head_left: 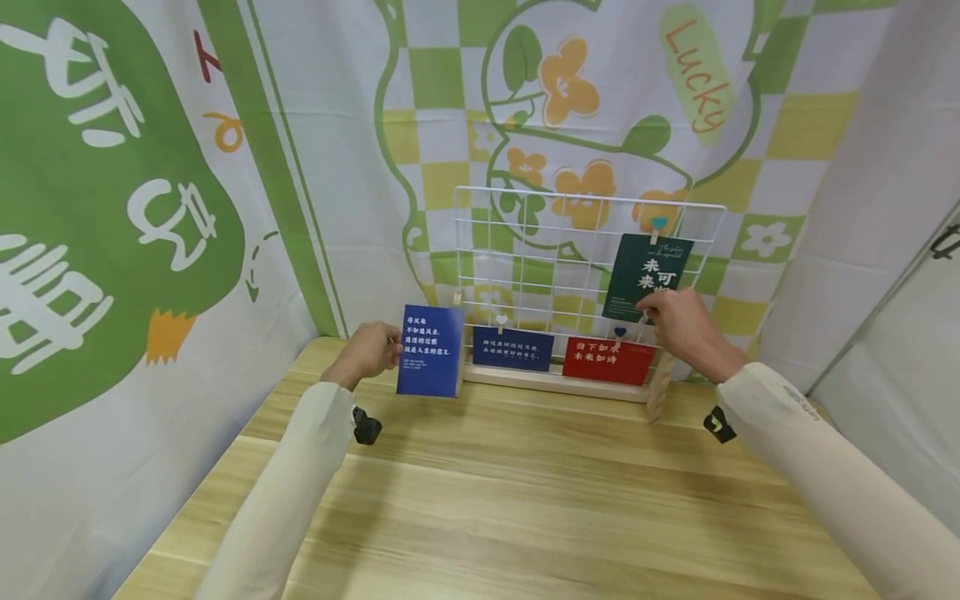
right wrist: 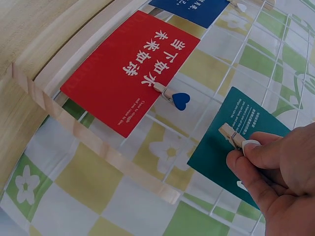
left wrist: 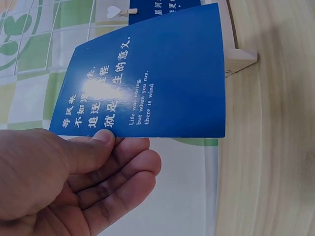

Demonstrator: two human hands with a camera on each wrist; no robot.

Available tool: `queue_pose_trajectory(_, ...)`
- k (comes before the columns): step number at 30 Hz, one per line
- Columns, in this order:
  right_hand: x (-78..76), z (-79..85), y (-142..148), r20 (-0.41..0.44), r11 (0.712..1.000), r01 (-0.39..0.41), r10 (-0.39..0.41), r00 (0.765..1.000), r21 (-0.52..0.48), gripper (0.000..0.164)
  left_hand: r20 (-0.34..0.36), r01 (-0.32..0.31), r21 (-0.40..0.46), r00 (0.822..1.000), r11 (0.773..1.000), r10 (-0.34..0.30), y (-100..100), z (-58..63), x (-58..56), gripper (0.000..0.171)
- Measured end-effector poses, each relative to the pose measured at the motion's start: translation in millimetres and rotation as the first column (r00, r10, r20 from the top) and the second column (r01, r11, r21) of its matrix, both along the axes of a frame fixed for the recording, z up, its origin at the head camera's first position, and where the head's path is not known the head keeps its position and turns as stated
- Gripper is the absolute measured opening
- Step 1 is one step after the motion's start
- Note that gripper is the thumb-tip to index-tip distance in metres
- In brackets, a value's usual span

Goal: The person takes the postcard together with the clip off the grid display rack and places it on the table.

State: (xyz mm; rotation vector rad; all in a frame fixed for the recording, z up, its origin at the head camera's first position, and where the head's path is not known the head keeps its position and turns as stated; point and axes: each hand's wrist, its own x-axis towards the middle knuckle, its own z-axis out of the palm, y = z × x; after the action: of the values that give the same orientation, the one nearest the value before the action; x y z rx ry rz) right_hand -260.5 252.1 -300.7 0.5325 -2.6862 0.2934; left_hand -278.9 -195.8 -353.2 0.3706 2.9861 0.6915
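the head view showed both hands at a wire-grid rack (head_left: 555, 383) standing on the wooden table (head_left: 570, 492). the blue card (head_left: 427, 371) was at the rack's left end; the green card (head_left: 628, 279) hung at the grid's upper right under a teal heart clip (head_left: 658, 224). that clip lay outside the right wrist view. the right wrist view instead showed a wooden clothespin (right wrist: 229, 133) over the green card, a part not distinguishable in the head view.

the left wrist view made legible the english print on the blue card, "life was boring, but when you run, there is wind."

left hand (head_left: 366, 350): the thumb lay on the card face and the fingers behind, pinching the blue card by one edge.

right hand (head_left: 686, 325): thumb and fingertips were closed together, pinching the clothespin's rear end. whether its front end gripped the green card could not be determined.
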Motion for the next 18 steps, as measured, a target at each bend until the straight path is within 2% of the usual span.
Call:
queue_pose_trajectory(5, 3.0, -1.3, 3.6, 0.011, 1.000, -0.004, 0.005, 1.000, -0.021, 0.023, -0.007, 0.004, 0.008, 1.000, 1.000, -0.004, -3.2, -3.0, 2.4, 0.017)
queue_pose_trajectory(13, 7.8, -3.4, 10.0, 0.020, 1.000, 0.018, -0.018, 1.000, 0.012, 0.020, 0.056, -0.012, 0.053, 0.998, 0.999, 0.009, -9.4, -7.4, 7.3, 0.017)
queue_pose_trajectory(18, 9.7, -6.7, 15.3, 0.017, 1.000, 0.014, -0.014, 1.000, -0.004, 0.021, 0.013, 0.014, 0.020, 1.000, 1.000, -0.014, -13.8, -10.6, 10.5, 0.017)
